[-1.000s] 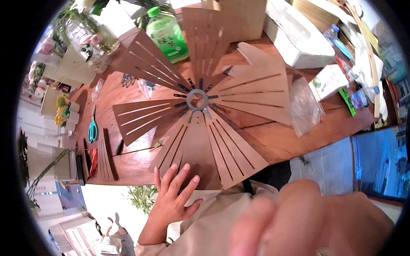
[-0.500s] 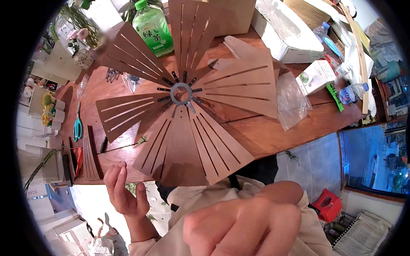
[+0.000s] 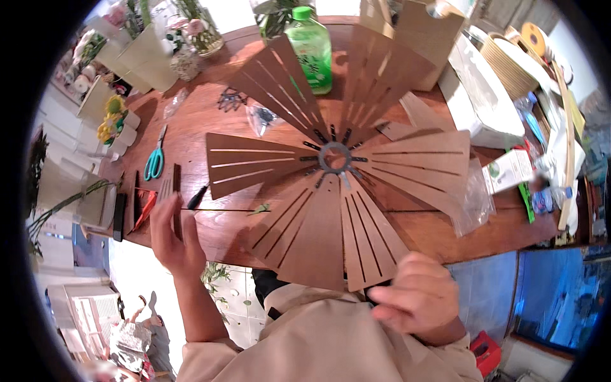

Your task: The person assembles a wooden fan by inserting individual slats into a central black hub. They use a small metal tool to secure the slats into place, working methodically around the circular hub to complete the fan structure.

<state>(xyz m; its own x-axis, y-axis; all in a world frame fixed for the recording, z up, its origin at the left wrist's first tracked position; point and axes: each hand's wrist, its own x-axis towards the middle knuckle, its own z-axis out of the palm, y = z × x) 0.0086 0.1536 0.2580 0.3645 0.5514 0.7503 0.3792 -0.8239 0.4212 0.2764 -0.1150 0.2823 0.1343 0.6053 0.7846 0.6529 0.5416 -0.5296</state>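
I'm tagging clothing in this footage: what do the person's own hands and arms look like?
The left hand and right hand are both ungloved. The left forearm is bare up to a loose, plain beige left sleeve, with no watch visible there. The right sleeve is beige too.
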